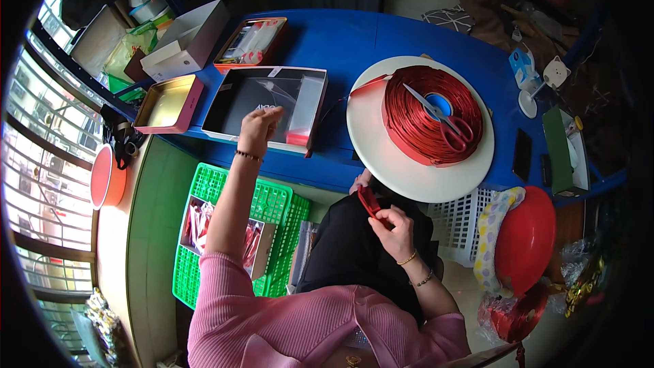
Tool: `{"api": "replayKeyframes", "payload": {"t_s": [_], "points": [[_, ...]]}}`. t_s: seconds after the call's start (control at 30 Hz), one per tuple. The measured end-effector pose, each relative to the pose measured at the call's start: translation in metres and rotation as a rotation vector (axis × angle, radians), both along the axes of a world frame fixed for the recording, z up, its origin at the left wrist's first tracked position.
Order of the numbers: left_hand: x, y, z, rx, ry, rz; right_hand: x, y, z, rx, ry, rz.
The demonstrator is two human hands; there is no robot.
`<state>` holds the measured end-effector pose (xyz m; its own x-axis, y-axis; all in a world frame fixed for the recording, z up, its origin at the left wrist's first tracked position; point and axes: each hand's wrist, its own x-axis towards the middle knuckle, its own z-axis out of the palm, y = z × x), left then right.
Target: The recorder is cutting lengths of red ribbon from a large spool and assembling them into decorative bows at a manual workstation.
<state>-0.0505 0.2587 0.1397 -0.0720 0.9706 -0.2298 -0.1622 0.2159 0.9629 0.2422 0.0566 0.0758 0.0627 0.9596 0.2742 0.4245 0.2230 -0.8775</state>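
Blue table (354, 44), one red ribbon coil (429, 119), one scissors (443, 119), two green baskets (272, 201)

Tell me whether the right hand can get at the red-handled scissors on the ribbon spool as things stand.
Probably yes, once freed. The red-handled scissors lie uncovered atop the red ribbon spool, with nothing between, but the right hand is pinching a small red strip.
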Motion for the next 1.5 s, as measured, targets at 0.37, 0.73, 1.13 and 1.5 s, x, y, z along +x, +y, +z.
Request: {"api": "replayKeyframes", "payload": {"t_s": [0.37, 0.73, 1.13, 1.5], "points": [[0.086, -0.121, -0.047, -0.242, -0.402, -0.021, -0.008, -0.013, 0.031, 0.247, -0.299, 0.058], [0.101, -0.142, -0.071, -0.314, -0.411, 0.004, -0.008, -0.018, 0.010, 0.201, -0.348, 0.081], [0.121, -0.166, -0.075, -0.248, -0.419, -0.074, -0.014, -0.017, 0.003, 0.159, -0.323, -0.007], [0.129, -0.170, -0.069, -0.163, -0.405, -0.365, -0.020, -0.019, 0.002, 0.217, -0.354, -0.018]]}}
